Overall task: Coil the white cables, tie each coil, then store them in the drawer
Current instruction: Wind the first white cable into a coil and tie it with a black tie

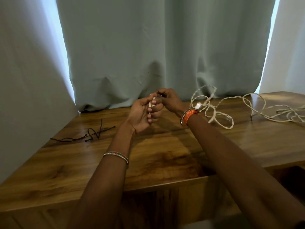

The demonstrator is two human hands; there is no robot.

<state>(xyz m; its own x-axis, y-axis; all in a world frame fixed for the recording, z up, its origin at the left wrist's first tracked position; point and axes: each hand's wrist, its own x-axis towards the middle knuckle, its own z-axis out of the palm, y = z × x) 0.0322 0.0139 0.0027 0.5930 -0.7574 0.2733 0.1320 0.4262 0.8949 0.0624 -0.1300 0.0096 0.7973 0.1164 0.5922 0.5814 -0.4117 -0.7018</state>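
Both my hands meet above the middle of the wooden table. My left hand has its fingers curled around a short stretch of the white cable end. My right hand pinches the same end from the far side, and only a sliver of white shows between the fingers. The rest of the white twisted cable trails right from my hands in loose loops. More white cable sprawls at the far right of the table. Several thin black ties lie together at the left.
A pale blue curtain hangs right behind the table's far edge. A white wall closes in on the left. The table's front edge runs below my forearms, with a dark recess under the top at the lower right.
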